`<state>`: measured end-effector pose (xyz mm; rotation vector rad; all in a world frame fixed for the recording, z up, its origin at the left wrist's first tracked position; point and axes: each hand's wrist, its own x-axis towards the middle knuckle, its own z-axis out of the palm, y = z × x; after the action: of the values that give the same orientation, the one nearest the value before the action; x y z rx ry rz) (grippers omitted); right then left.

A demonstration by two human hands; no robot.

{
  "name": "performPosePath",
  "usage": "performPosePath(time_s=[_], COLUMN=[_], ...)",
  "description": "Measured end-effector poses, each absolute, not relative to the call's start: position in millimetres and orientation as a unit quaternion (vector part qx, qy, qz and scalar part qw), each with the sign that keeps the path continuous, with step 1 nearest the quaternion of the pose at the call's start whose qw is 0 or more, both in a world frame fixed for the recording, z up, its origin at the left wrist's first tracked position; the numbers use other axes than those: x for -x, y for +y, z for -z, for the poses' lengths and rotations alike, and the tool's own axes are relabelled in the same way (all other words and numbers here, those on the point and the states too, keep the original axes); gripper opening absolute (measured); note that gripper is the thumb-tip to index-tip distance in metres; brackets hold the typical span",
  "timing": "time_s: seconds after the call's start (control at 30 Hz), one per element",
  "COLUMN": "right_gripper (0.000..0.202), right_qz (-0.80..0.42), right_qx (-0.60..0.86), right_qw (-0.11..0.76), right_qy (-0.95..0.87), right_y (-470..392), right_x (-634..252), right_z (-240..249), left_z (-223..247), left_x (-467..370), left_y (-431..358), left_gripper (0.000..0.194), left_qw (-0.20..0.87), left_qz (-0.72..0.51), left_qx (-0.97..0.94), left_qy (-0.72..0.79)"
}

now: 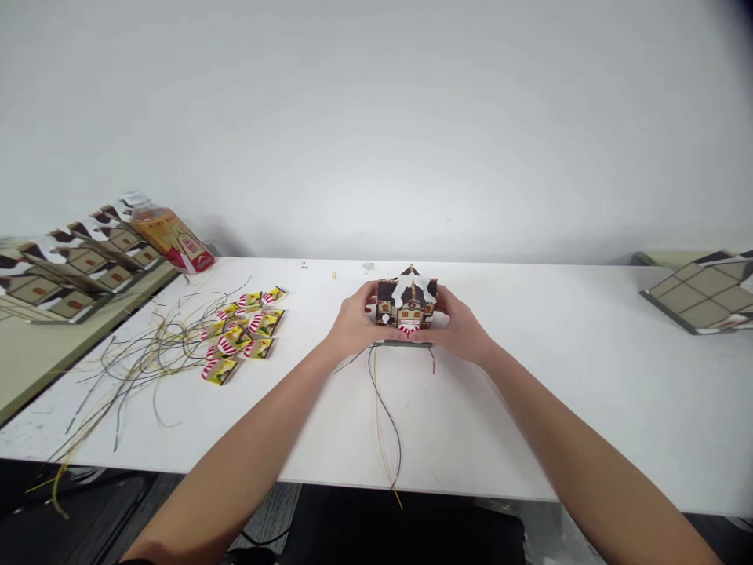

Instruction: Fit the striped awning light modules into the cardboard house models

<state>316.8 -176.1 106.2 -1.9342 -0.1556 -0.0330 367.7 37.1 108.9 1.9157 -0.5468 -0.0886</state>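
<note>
Tabletop (617, 377) in white, pale wall (376, 125) behind, model house (407, 304) held

Soft bright light, wall (400, 141) dimmer toward edges

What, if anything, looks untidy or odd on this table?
The thin black and yellow wires at the left look untidy: they lie tangled, some ends hanging over the front edge of the white table. The small, brown, snow-topped model house looks upright.

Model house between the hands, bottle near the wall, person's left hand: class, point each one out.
Model house (412, 304): head view, on its front gable.
Bottle (169, 235): head view, on its body.
Left hand (353, 323): head view, on its back.
</note>
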Motion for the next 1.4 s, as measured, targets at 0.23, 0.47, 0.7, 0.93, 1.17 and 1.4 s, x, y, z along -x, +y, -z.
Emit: performPosePath(time_s=[0.23, 0.47, 0.7, 0.93, 1.17, 1.4], right_gripper=[0.081, 0.082, 0.083, 0.085, 0.084, 0.084], right_qz=[0.017, 0.018, 0.015, 0.019, 0.019, 0.027], right_qx=[0.819, 0.815, 0.808, 0.801, 0.8, 0.803], right_qw=[0.57, 0.576, 0.586, 0.596, 0.597, 0.592], right_qy=[-0.066, -0.064, -0.059, -0.055, -0.055, -0.055], right_y=[-175, -175, -175, -174, -175, -175], right_x=[-317, -318, -319, -319, -319, -319], right_z=[-108, -107, -106, -106, -107, -107], left_z=[-114, -118, -121, -119, -119, -121], left_x=[-366, -364, -363, -365, -365, -364], left_y=[36, 36, 35, 36, 35, 34], left_gripper=[0.08, 0.08, 0.078, 0.077, 0.079, 0.078], left_qw=[0.515, 0.513, 0.495, 0.479, 0.48, 0.481], left_qz=[0.027, 0.02, -0.007, -0.015, -0.012, -0.011], left_qx=[-0.827, -0.827, -0.832, -0.839, -0.838, -0.835], left_qy=[-0.226, -0.23, -0.249, -0.259, -0.259, -0.265])
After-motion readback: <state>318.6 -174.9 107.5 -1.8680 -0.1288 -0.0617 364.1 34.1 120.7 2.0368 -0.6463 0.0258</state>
